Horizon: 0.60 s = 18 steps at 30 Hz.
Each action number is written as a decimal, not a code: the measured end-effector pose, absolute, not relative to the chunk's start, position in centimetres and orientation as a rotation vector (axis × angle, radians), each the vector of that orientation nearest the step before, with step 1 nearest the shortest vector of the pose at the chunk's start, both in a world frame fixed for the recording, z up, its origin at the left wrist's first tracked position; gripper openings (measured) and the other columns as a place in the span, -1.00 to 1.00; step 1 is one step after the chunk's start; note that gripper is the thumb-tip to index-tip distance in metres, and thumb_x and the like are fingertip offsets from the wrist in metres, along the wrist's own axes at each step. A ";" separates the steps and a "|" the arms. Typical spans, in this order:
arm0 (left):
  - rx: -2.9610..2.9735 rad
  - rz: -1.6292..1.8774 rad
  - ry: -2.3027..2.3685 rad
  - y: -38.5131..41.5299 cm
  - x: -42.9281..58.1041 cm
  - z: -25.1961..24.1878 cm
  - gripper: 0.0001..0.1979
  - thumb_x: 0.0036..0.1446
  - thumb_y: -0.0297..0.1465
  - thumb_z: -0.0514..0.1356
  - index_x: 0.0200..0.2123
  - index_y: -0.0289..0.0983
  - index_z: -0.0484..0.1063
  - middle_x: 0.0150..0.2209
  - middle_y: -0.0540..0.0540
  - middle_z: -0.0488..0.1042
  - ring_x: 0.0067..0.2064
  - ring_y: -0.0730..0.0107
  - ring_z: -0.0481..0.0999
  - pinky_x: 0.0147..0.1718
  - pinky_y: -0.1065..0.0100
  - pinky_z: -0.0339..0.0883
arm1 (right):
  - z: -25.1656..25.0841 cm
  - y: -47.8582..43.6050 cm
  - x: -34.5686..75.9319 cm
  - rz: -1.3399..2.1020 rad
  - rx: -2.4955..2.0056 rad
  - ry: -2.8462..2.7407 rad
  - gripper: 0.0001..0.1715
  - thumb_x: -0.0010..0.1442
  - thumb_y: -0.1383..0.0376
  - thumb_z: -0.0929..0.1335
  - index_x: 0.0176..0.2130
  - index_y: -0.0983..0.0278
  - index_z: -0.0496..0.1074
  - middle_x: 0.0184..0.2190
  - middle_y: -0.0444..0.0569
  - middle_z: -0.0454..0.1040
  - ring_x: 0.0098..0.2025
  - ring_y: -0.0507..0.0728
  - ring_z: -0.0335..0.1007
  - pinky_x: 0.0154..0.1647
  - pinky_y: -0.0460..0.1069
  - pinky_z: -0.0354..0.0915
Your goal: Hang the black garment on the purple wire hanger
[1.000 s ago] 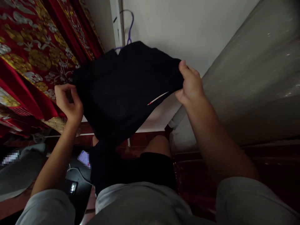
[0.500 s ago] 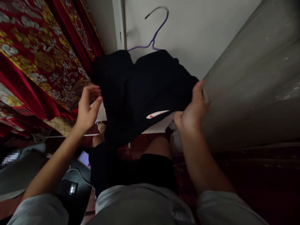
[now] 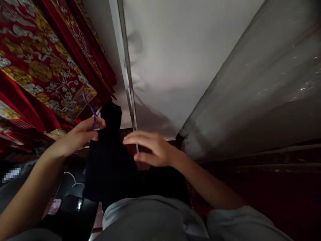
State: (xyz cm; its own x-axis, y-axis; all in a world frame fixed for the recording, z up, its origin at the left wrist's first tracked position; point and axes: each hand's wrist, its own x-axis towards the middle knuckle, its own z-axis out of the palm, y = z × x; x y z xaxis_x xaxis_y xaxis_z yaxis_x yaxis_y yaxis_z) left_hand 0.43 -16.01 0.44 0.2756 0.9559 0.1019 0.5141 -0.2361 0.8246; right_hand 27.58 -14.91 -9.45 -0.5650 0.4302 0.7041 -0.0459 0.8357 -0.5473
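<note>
The black garment (image 3: 110,157) hangs bunched over my lap, its upper end standing up to the left of centre. A purple wire hanger (image 3: 90,106) sticks out at its top left, its hook tilted to the left. My left hand (image 3: 85,132) is at the hanger's neck, with fingers curled around the wire and thumb below. Right of the garment, my right hand (image 3: 152,149) is in the air, holding nothing, with fingers stretched to the left and thumb apart from them.
Red embroidered cloth (image 3: 50,63) hangs on the left. A white panel (image 3: 170,67) with a metal edge strip (image 3: 125,63) stands ahead, and plastic-covered bulk (image 3: 250,110) rises at right. On a black surface at lower left lie a phone (image 3: 54,206) and a white cable (image 3: 72,176).
The garment and hanger have moved from the centre to the left and lower, onto my lap. My right hand has let go of the garment and moved left; my left hand has reached the hanger.
</note>
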 end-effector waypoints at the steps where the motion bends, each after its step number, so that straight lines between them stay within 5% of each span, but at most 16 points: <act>1: 1.942 0.653 1.321 -16.7 -0.2 0.7 -0.75 0.03 -0.38 0.24 -0.19 -0.30 0.54 -0.30 -0.09 0.52 -0.38 0.38 0.45 -0.45 0.45 0.31 | -10.0 -13.6 27.9 0.617 -0.408 -2.026 -0.60 0.41 0.09 0.34 0.13 0.22 0.46 0.11 0.08 0.53 0.18 0.16 0.48 0.24 0.09 0.39; 5: 2.275 0.519 1.323 -17.4 -2.6 1.5 -0.86 0.12 -0.40 0.11 -0.37 -0.30 0.46 -0.42 -0.03 0.48 -0.37 0.42 0.43 -0.36 0.47 0.30 | -12.7 -9.1 29.5 0.605 -0.870 -1.810 -0.47 0.34 0.10 0.38 0.23 0.17 0.40 0.27 0.10 0.39 0.37 0.28 0.26 0.43 0.29 0.16; 8: 2.349 0.730 1.309 -15.2 -4.1 1.1 -0.86 0.12 -0.43 0.09 -0.35 -0.31 0.45 -0.41 -0.02 0.46 -0.35 0.45 0.43 -0.31 0.46 0.32 | -13.8 -8.1 30.0 1.058 -0.895 -1.726 -0.50 0.33 -0.07 0.34 0.04 0.19 0.55 -0.03 0.05 0.60 0.06 0.25 0.54 0.16 0.22 0.44; 11: 2.314 1.084 1.287 -12.0 -4.8 -0.2 -0.83 0.11 -0.42 0.23 -0.19 -0.34 0.45 -0.26 -0.11 0.52 -0.22 0.40 0.51 -0.20 0.38 0.41 | -13.5 -7.9 30.1 1.283 -0.825 -1.394 -0.44 0.23 -0.19 0.39 -0.11 0.21 0.57 -0.26 0.00 0.63 -0.18 0.20 0.60 -0.12 0.12 0.54; 15: 2.374 1.663 1.367 -10.7 -2.9 -2.1 -0.58 0.20 -0.30 0.36 0.04 -0.36 0.39 -0.09 -0.18 0.48 -0.07 0.30 0.51 -0.07 0.23 0.48 | -11.2 -4.7 30.7 1.033 -0.771 -1.099 -0.48 0.17 -0.17 0.44 -0.16 0.18 0.54 -0.10 -0.03 0.64 0.10 0.22 0.54 0.17 0.17 0.46; 18: 2.537 1.933 1.427 -12.0 -0.2 -3.5 -0.74 0.35 -0.27 0.23 -0.02 -0.32 0.47 -0.23 -0.09 0.42 -0.16 0.32 0.47 -0.06 0.23 0.44 | -8.5 -0.7 31.6 0.806 -0.787 -1.145 -0.54 0.25 -0.14 0.38 -0.07 0.12 0.52 0.03 -0.11 0.60 0.28 0.16 0.40 0.38 0.19 0.29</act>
